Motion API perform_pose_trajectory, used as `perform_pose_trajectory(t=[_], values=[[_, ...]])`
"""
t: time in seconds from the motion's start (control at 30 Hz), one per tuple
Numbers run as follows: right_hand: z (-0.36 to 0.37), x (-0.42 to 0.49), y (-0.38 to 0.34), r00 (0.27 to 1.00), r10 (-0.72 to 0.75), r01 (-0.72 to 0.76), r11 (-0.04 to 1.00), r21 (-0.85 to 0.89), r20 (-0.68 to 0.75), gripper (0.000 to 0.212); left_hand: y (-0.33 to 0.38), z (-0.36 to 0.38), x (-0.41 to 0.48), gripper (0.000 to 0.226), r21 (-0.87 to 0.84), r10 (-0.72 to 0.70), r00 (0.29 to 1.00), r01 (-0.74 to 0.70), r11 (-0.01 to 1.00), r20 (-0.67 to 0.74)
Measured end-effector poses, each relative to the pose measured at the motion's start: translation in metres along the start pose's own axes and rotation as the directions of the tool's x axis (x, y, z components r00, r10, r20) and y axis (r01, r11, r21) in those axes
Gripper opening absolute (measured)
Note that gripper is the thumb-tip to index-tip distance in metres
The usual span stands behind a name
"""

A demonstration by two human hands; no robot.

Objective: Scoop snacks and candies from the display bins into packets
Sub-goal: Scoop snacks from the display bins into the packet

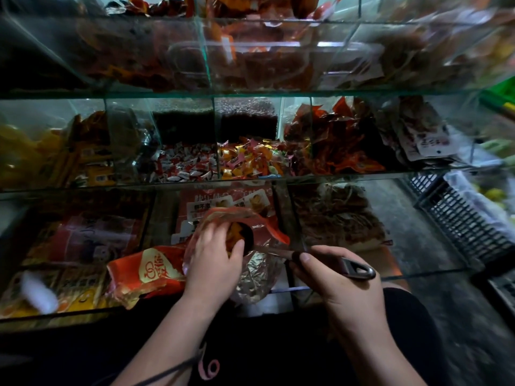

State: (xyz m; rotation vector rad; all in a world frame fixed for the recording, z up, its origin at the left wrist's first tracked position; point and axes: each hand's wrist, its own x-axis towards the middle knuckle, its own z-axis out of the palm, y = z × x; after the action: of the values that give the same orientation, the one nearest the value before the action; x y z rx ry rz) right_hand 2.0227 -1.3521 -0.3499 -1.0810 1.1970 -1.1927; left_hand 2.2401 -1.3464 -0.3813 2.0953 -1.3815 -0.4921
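My left hand (214,257) holds a clear plastic packet (256,274) with a red-orange rim open by its mouth, in front of the bottom glass bin. My right hand (334,277) grips the dark metal handle of a scoop (345,266). The scoop's dark bowl sits inside the packet mouth with orange snacks (234,232) in it. Silvery wrapped pieces show through the packet's lower part.
Three tiers of glass display bins (250,179) hold wrapped candies and red snack packs. A red packet with a gold emblem (147,274) lies left of my hand. A black plastic crate (462,218) stands on the floor at right.
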Motion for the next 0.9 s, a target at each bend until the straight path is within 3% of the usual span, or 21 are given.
perform_pose_trajectory(t=[0.1,0.23,0.33,0.6,0.67,0.77,0.9], values=[[-0.006,-0.007,-0.013,1.000,-0.020,0.019,0.999,0.033,0.019,0.043,-0.006,0.006,0.001,0.058,0.024,-0.041,0.999,0.041,0.999,0.011],[-0.006,-0.013,-0.023,0.994,-0.090,0.092,0.995,-0.029,0.060,0.047,-0.008,0.011,-0.007,0.054,0.042,0.024,0.998,-0.022,0.999,-0.055],[-0.004,-0.013,-0.019,0.996,-0.065,0.064,0.998,0.015,0.068,0.053,-0.007,0.010,-0.013,0.050,0.011,0.058,0.990,-0.057,0.998,-0.129],[-0.011,-0.015,-0.058,0.988,-0.149,0.152,0.963,0.224,-0.033,0.051,0.035,-0.025,0.018,0.044,0.013,0.324,0.916,-0.330,0.944,-0.237],[-0.007,-0.012,-0.076,0.987,-0.150,0.163,0.929,0.331,-0.065,0.043,0.053,-0.035,0.041,0.043,0.027,0.401,0.886,-0.406,0.913,-0.234],[0.005,0.005,-0.091,0.985,-0.117,0.161,0.889,0.429,-0.128,0.012,0.076,-0.047,0.083,0.043,0.043,0.469,0.865,-0.469,0.882,-0.179],[0.030,0.043,-0.086,0.978,-0.069,0.154,0.878,0.453,-0.199,0.005,0.092,-0.049,0.123,0.050,-0.060,0.400,0.908,-0.409,0.911,-0.123]])
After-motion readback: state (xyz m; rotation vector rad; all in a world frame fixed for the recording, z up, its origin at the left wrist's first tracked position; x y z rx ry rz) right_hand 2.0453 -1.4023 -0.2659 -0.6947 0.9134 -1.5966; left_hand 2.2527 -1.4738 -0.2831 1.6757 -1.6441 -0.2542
